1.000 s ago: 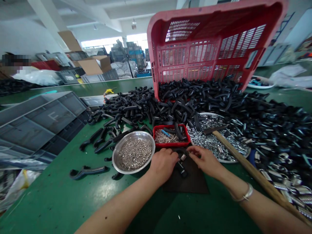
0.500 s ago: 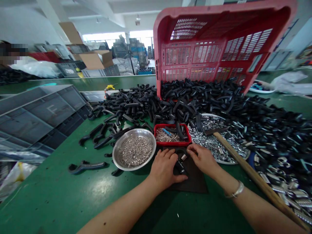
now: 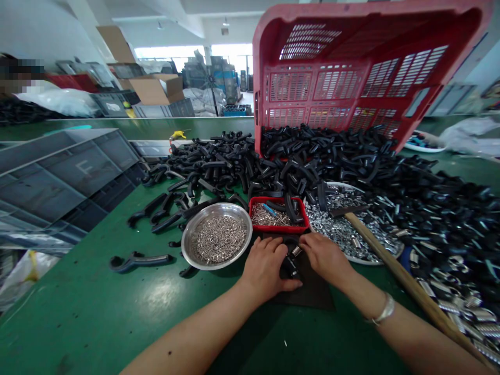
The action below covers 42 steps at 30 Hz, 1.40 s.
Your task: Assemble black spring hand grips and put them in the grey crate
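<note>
Black handle [image 3: 289, 267] points lengthwise away; left grip [image 3: 264, 266] clasps it; right grip [image 3: 325, 257], can't tell.

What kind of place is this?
Probably a factory or workshop. A big heap of matching black parts spreads over a green worktable, with a metal bowl full of tiny metal pieces and a hammer nearby.

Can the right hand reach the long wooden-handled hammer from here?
Probably yes: the hammer lies beside the right hand with nothing over it, though those fingers seem busy at the black curved part.
</note>
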{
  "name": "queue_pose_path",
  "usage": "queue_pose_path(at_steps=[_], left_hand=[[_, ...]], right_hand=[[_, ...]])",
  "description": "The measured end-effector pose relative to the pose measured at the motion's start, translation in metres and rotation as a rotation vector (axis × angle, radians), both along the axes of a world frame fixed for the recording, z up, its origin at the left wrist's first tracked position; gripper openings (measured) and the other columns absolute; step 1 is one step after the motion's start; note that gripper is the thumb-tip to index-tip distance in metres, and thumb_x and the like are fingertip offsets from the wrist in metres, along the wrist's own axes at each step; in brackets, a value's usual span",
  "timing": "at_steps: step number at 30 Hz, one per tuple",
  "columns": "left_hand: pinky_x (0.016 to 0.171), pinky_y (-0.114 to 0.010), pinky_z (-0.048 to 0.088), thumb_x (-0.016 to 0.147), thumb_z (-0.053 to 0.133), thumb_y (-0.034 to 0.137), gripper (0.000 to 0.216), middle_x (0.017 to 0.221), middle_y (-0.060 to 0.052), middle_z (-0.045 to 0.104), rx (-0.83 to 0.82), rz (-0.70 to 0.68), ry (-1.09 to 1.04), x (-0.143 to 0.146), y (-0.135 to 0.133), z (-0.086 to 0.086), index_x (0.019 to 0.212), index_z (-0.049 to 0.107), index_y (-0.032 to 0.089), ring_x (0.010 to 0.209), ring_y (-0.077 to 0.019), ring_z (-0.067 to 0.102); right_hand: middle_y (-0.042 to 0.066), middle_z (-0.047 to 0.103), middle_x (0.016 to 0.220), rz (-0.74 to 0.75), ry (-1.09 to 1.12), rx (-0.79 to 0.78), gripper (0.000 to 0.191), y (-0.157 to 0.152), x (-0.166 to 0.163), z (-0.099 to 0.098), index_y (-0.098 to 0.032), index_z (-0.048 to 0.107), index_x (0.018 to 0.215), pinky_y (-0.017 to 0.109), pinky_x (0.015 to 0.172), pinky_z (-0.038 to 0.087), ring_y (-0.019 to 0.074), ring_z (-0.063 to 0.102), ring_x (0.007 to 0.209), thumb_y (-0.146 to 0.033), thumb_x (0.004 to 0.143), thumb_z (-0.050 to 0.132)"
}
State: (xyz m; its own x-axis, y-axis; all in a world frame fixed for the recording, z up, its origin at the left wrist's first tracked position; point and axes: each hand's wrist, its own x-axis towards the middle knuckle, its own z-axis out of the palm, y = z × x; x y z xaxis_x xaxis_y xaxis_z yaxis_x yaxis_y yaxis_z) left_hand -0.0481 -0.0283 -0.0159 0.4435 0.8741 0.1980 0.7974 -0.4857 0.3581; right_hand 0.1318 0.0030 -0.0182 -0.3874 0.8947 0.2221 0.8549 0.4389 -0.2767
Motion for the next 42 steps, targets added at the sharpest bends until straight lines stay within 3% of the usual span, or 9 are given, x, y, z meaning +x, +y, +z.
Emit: queue_pose_path(at_steps=[5, 10, 16, 19, 23, 29, 33, 38, 42], left_hand=[[0.102, -0.047, 0.022, 0.053, 0.068, 0.056, 0.062, 0.123, -0.007, 0.050, -0.004, 0.011, -0.010, 0.000, -0.001, -0.002, 0.101, 0.052, 0.020, 0.113, -0.0265, 0.042], [0.102, -0.047, 0.022, 0.052, 0.067, 0.058, 0.064, 0.121, -0.008, 0.051, -0.002, 0.016, -0.011, 0.000, -0.001, -0.004, 0.101, 0.052, 0.019, 0.112, -0.0269, 0.043], [0.096, -0.042, 0.030, 0.048, 0.063, 0.065, 0.096, 0.122, -0.012, 0.049, -0.050, 0.067, 0.060, 0.002, 0.005, 0.001, 0.126, 0.036, 0.015, 0.110, -0.0292, 0.043], [0.094, -0.046, 0.030, 0.046, 0.059, 0.070, 0.100, 0.122, -0.011, 0.049, -0.096, 0.077, 0.118, 0.004, 0.009, 0.005, 0.126, 0.037, 0.016, 0.110, -0.0321, 0.041], [0.094, -0.045, 0.029, 0.042, 0.059, 0.070, 0.102, 0.123, -0.011, 0.047, -0.128, 0.081, 0.123, 0.006, 0.013, 0.005, 0.125, 0.037, 0.016, 0.111, -0.0310, 0.040], [0.095, -0.044, 0.027, 0.041, 0.062, 0.068, 0.102, 0.123, -0.011, 0.045, -0.149, 0.095, 0.099, 0.008, 0.014, 0.003, 0.125, 0.036, 0.016, 0.113, -0.0305, 0.039], [0.095, -0.043, 0.028, 0.039, 0.062, 0.069, 0.103, 0.122, -0.011, 0.046, -0.156, 0.100, 0.108, 0.008, 0.015, 0.003, 0.124, 0.036, 0.017, 0.112, -0.0306, 0.040], [0.093, -0.043, 0.030, 0.037, 0.062, 0.070, 0.102, 0.118, -0.010, 0.049, -0.123, 0.101, 0.108, 0.008, 0.016, 0.002, 0.122, 0.038, 0.018, 0.108, -0.0298, 0.043], [0.091, -0.042, 0.032, 0.038, 0.061, 0.072, 0.101, 0.118, -0.010, 0.049, -0.122, 0.102, 0.109, 0.007, 0.017, 0.002, 0.121, 0.039, 0.018, 0.107, -0.0302, 0.043]], right_hand=[[0.007, 0.062, 0.081, 0.034, -0.014, 0.087, 0.020, -0.002, 0.004, -0.009, -0.016, 0.060, 0.085, 0.029, 0.072, 0.045, 0.0174, 0.056, 0.078, -0.021, 0.085, 0.041], [0.009, 0.063, 0.093, 0.043, -0.054, 0.326, 0.030, -0.018, 0.010, -0.027, -0.016, 0.057, 0.111, 0.032, 0.079, 0.046, 0.0194, 0.055, 0.091, -0.024, 0.087, 0.041], [0.009, 0.057, 0.112, 0.044, -0.215, 0.237, 0.035, -0.028, 0.017, -0.006, -0.021, 0.052, 0.118, 0.034, 0.081, 0.047, 0.0220, 0.051, 0.103, -0.030, 0.086, 0.041], [0.014, 0.049, 0.123, -0.125, -0.304, 0.266, 0.041, -0.038, 0.051, 0.009, -0.018, 0.049, 0.120, 0.043, 0.080, 0.046, 0.0286, 0.048, 0.107, -0.032, 0.083, 0.041], [0.018, 0.062, 0.093, -0.503, -0.493, 0.117, 0.038, -0.052, 0.117, 0.016, -0.013, 0.059, 0.104, 0.050, 0.060, 0.047, 0.0353, 0.057, 0.083, -0.031, 0.075, 0.042], [0.015, 0.065, 0.092, -0.474, -0.143, -0.138, 0.037, -0.055, 0.154, 0.021, -0.015, 0.057, 0.100, 0.034, 0.071, 0.049, 0.0245, 0.062, 0.081, -0.038, 0.072, 0.047], [0.011, 0.066, 0.092, -0.362, 0.013, 0.025, 0.042, -0.079, 0.141, 0.021, -0.018, 0.050, 0.106, 0.034, 0.065, 0.052, 0.0243, 0.064, 0.076, -0.044, 0.074, 0.048], [0.009, 0.061, 0.110, -0.114, -0.107, 0.306, 0.052, -0.120, 0.115, 0.013, -0.021, 0.031, 0.133, 0.029, 0.072, 0.053, 0.0210, 0.063, 0.088, -0.031, 0.083, 0.042], [0.005, 0.062, 0.109, 0.031, -0.189, 0.288, 0.058, -0.129, 0.105, 0.009, -0.024, 0.019, 0.139, 0.021, 0.069, 0.053, 0.0159, 0.063, 0.087, -0.018, 0.083, 0.037]])
